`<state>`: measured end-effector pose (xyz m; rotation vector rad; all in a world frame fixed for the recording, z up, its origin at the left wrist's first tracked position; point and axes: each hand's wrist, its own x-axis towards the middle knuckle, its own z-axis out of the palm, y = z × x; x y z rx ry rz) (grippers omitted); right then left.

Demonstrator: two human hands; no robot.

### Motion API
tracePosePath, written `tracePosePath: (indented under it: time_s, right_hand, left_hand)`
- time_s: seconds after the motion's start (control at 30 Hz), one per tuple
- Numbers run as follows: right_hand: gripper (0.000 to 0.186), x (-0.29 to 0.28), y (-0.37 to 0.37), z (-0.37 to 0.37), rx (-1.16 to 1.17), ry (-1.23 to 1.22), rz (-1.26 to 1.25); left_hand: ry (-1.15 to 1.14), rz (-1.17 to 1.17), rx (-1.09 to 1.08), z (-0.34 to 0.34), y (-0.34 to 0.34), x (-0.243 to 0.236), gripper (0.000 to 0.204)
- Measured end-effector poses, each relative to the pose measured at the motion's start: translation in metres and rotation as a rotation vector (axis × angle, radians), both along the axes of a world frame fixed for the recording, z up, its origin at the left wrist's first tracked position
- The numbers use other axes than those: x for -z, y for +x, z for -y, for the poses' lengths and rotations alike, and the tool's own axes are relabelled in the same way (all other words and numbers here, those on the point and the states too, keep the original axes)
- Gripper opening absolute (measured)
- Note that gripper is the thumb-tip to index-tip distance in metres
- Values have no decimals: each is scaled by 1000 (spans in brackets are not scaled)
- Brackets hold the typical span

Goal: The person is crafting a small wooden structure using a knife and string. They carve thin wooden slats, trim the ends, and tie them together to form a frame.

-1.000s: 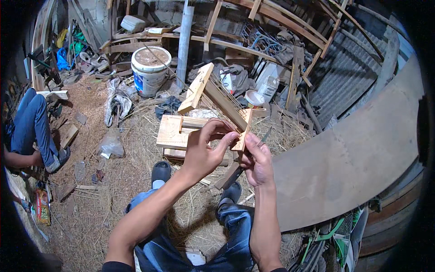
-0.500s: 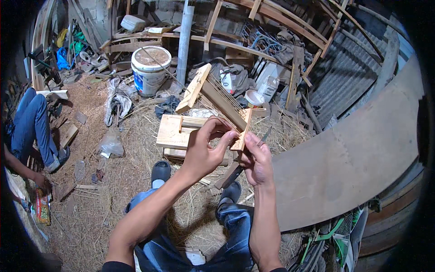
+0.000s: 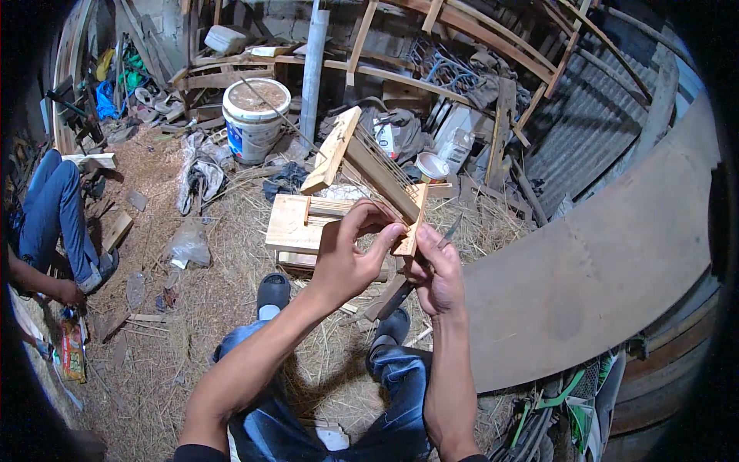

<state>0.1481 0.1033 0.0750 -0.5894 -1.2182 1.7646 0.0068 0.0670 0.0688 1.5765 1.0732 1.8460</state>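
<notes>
In front of me a small wooden frame [image 3: 381,179] is held up at a slant, with thin sticks running between two pale end boards. My left hand [image 3: 346,250] pinches at the lower end board [image 3: 414,219]; a thin stick seems to be between its fingertips, partly hidden. My right hand [image 3: 439,281] grips the same board from the right, thumb along its edge. A knife [image 3: 397,299] also lies in my right hand, its dark part below the fingers and a narrow tip showing above the thumb. Beneath the frame sits a pale wooden block [image 3: 289,223] with thin sticks on it.
A white bucket [image 3: 256,127] stands beyond the frame, beside a grey pipe [image 3: 314,77]. To my right a large brown board [image 3: 585,262] slopes upward. Another person's hand [image 3: 71,294] is at the far left, near a colourful packet [image 3: 73,354]. Straw and shavings cover the ground.
The frame's upper end has shifted very slightly right; my hands keep the same grip. At the left, the other person's hand has moved up from the packet.
</notes>
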Motion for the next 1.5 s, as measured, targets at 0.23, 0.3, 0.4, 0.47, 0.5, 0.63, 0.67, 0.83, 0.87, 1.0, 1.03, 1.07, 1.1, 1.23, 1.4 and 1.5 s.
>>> tracePosePath:
  time_s: [0.23,0.3,0.4,0.47,0.5,0.63,0.67,0.83,0.87,1.0,1.03,1.07,1.1,1.23,1.4,1.5]
  right_hand:
    - [27,4,2,-2,-2,15,7]
    - [27,2,1,-1,1,12,12]
    - [28,2,0,-1,2,6,10]
    - [28,1,0,-1,6,9,10]
    - [28,0,0,0,11,12,12]
    - [28,-1,0,1,4,13,8]
    - [28,0,0,0,-4,15,5]
    - [27,0,0,0,-3,11,10]
    - [26,1,0,0,8,3,8]
    - [23,3,-1,-1,34,-21,-7]
    - [23,3,-1,-1,33,-26,-13]
    - [23,2,-1,-1,23,-11,-1]
    - [23,2,-1,0,13,3,11]
    - [27,4,1,-3,-31,-4,5]
    - [25,3,-1,0,-4,-14,9]
    - [24,3,1,-1,-5,-17,-8]
  left_hand:
    - [-15,28,11,-1,1,1,18]
    - [-12,34,10,-1,1,3,19]
    - [-20,29,31,0,0,1,20]
    - [-8,21,32,-1,0,3,25]
    - [-2,17,33,-1,0,4,28]
    - [94,-33,-15,-4,0,13,38]
    - [96,-39,-15,-5,-1,14,40]
    - [143,-7,-35,-9,1,19,33]
    - [156,-23,-59,-9,1,16,30]
    - [47,-129,-112,-1,0,1,20]
    - [31,-90,-102,-1,0,0,20]
    - [15,-50,-92,-1,0,-1,20]
    - [0,-11,-82,-1,0,-1,19]
    - [7,47,-43,-3,-1,0,18]
    - [28,60,-50,-3,0,3,18]
    - [29,47,-50,-4,0,4,17]
